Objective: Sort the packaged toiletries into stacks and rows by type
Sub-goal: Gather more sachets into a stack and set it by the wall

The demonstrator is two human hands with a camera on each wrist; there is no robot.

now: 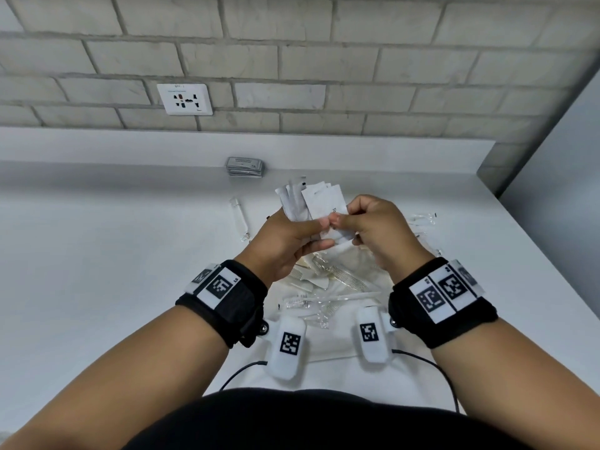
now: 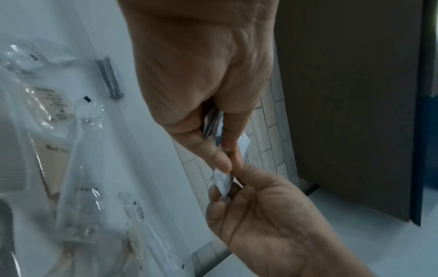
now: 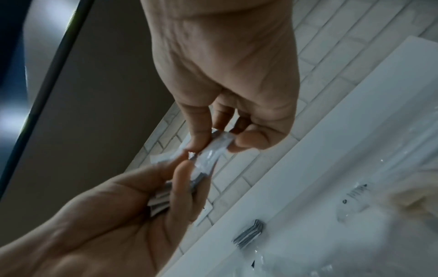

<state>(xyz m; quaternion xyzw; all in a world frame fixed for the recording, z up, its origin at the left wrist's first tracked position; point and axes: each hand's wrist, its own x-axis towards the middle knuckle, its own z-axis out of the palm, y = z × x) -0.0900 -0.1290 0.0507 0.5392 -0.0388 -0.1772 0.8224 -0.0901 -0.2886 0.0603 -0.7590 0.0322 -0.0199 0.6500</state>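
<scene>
Above the white counter, my left hand grips a fanned bundle of white paper sachets. My right hand pinches the lower edge of the front sachet between thumb and fingers. In the left wrist view my left hand pinches the sachet edges where they meet my right hand. A stack of grey sachets lies at the back of the counter. Below my hands, clear-wrapped toiletries are piled on a cream cloth bag.
One clear-wrapped tube lies alone left of my hands. More clear packets lie at the right. A tiled wall with a socket plate stands behind. The counter's right edge runs diagonally.
</scene>
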